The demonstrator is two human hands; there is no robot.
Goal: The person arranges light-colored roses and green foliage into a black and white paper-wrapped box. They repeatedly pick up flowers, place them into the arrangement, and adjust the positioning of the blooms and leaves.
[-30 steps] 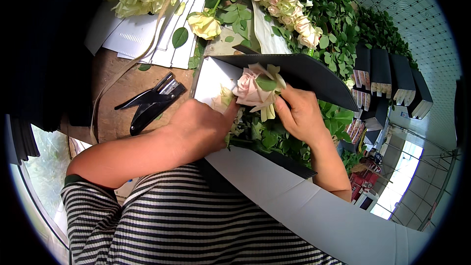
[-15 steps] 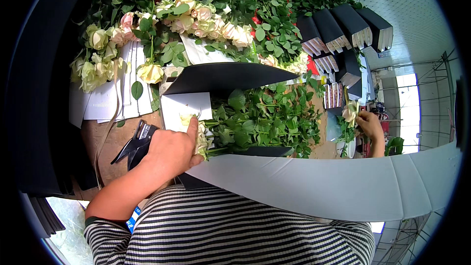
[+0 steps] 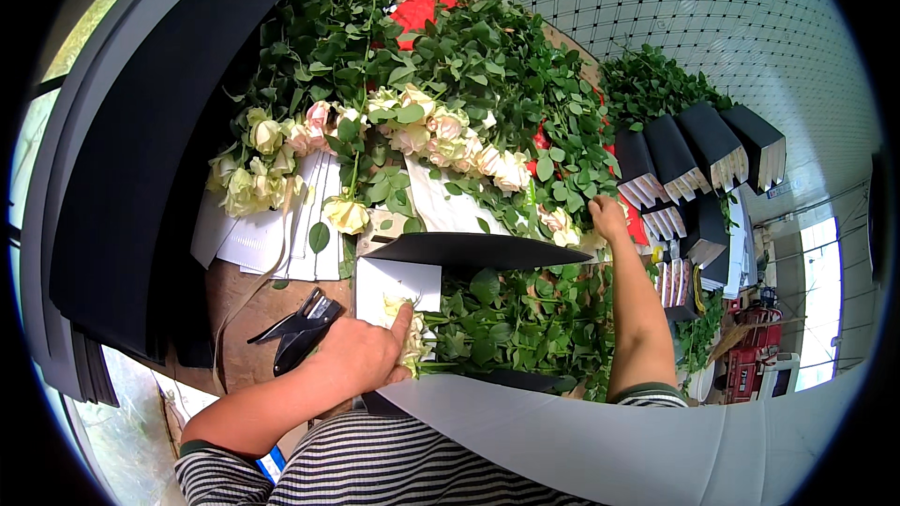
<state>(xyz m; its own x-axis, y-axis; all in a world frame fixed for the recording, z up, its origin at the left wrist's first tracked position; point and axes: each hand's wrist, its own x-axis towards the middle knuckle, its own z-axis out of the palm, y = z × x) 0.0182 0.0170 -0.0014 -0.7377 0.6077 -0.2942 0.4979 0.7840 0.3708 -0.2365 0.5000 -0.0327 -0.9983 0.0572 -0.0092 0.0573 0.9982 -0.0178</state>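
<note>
My left hand is closed about cream-yellow rose heads, its index finger lying along them. These heads rest against a white sheet, and their leafy green stems stretch right. Around the bunch stands a large curved board, with a black flap behind and a long pale grey panel in front. My right hand is closed at the right end of the rose heap, beside leaves and a pale rose. Whatever its fingers grip is hidden.
A black stapler lies left of my left hand, beside a beige strap. More pale roses lie behind. Black-wrapped bundles are stacked at right; tall black boards stand at left.
My right hand has moved left from the far right to the heap of roses; the pale rose it held is no longer in it. My left hand stays on the rose heads. The view has shifted.
</note>
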